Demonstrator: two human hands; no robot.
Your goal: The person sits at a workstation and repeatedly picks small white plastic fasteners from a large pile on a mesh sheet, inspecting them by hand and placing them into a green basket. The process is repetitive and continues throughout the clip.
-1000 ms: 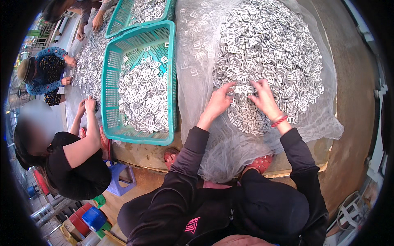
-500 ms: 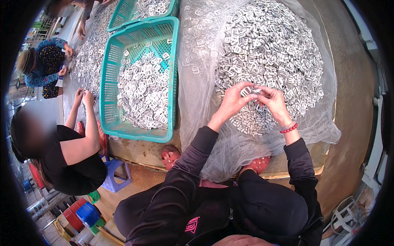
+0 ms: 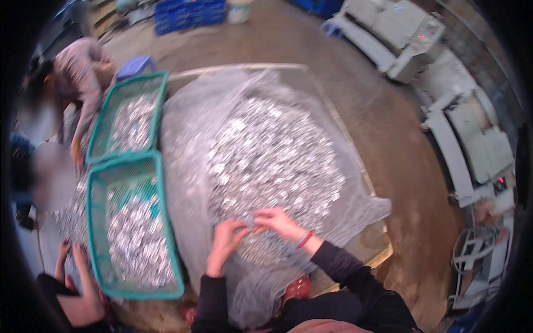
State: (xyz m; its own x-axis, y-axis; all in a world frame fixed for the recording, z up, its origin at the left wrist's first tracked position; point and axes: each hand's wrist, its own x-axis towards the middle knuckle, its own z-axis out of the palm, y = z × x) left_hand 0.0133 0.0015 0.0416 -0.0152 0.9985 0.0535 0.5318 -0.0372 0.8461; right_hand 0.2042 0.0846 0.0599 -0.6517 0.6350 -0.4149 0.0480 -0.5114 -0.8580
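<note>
Parted slightly since earlier, left hand (image 3: 224,240) and right hand (image 3: 282,222) are near seven o'clock on the rounded heap of small silvery metal pieces (image 3: 277,158), fingers' grip blurred beyond telling; light pinching should suit.

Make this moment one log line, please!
left grip: at metal pile; right grip: close beside left; hold: too blurred to tell; pile: on mesh sheet; teal baskets: at left

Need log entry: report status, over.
Left hand, right hand close together at heap of small silver metallic pieces; grip unclear. White mesh sheet underneath. No visible obstruction.
</note>
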